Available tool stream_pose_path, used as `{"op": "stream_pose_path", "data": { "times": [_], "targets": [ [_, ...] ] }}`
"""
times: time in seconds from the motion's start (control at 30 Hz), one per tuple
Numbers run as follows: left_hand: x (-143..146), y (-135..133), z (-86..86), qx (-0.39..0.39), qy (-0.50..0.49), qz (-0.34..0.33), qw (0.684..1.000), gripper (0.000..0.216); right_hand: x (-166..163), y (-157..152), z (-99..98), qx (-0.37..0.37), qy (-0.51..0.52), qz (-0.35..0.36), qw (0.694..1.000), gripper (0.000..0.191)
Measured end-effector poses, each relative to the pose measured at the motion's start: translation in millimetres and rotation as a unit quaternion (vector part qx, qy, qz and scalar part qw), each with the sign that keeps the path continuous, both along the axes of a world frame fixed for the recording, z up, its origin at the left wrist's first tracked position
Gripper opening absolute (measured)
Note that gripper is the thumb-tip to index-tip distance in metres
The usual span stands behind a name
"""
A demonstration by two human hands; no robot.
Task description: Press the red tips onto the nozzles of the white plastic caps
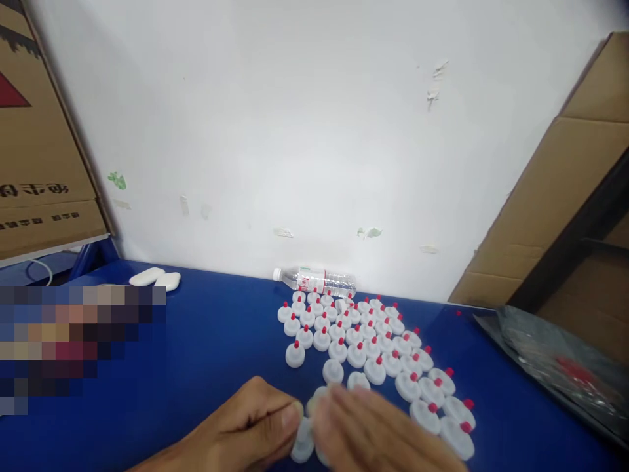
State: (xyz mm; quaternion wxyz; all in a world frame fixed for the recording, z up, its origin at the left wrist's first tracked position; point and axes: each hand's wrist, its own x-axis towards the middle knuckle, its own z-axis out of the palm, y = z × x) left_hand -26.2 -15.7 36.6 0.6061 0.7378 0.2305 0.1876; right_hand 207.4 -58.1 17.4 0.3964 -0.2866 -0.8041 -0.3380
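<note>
Many round white caps with red tips [375, 371] stand on the blue table, spreading from the middle to the right. My left hand [250, 419] is closed at the bottom centre, thumb pressed against the curled fingers; whatever it grips is hidden. A white cap [302, 446] shows just beside its thumb. Close to its right, my right hand [383, 432] reaches over other caps, its fingers pointing left and smeared by motion. I cannot tell whether it holds anything. In front of the hands, one white cap [333, 371] shows no red tip.
A clear plastic bottle [327, 280] lies on its side against the white wall. Two white rounded objects [147, 276] rest at the back left. Cardboard [535, 196] and a grey plastic bag [550, 354] border the right side; a cardboard box [49, 144] stands left. A pixelated patch hides part of the left.
</note>
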Motion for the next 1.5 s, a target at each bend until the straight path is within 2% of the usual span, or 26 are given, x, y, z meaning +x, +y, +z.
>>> {"op": "stream_pose_path", "data": {
  "times": [0.07,0.13,0.2,0.27,0.33,0.53,0.73,0.83,1.07,1.33,1.43,1.5],
  "targets": [
    [-10,2,-0.1,0.022,-0.003,0.032,0.999,0.061,21,8,3.2,-0.007,0.026,-0.056,0.998,0.027],
    [-18,8,0.0,0.140,0.025,0.106,0.984,0.055,41,17,10.2,-0.008,0.042,-0.093,0.995,0.027],
    [-23,17,0.3,0.239,0.073,0.165,0.954,0.048,53,24,16.9,-0.047,0.066,-0.095,0.992,0.022],
    [-23,28,0.2,0.310,0.125,0.176,0.926,0.041,53,26,20.1,-0.094,0.080,-0.080,0.989,0.016],
    [-21,38,-1.4,0.350,0.159,0.170,0.907,0.032,47,25,19.5,-0.131,0.082,-0.063,0.986,0.013],
    [-18,45,-8.8,0.342,0.167,0.160,0.911,0.025,38,19,12.4,-0.228,0.069,-0.053,0.970,0.006],
    [-18,47,-11.4,0.347,0.197,0.191,0.897,0.019,41,17,17.5,-0.251,0.051,-0.048,0.966,0.004],
    [-19,49,-11.8,0.360,0.215,0.193,0.887,0.014,40,14,21.8,-0.286,0.038,-0.053,0.956,0.007],
    [-19,44,-10.7,0.392,0.252,0.162,0.870,0.016,39,11,18.8,-0.388,-0.058,-0.135,0.910,0.011],
    [-21,39,-14.0,0.428,0.206,0.183,0.861,0.027,42,15,15.4,-0.321,-0.052,-0.111,0.939,0.024],
    [-20,37,-14.8,0.448,0.194,0.153,0.859,0.042,41,15,16.5,-0.288,-0.043,-0.087,0.953,0.023],
    [-19,36,-14.7,0.455,0.191,0.121,0.861,0.044,38,16,16.7,-0.272,-0.039,-0.070,0.959,0.024]
  ]
}}
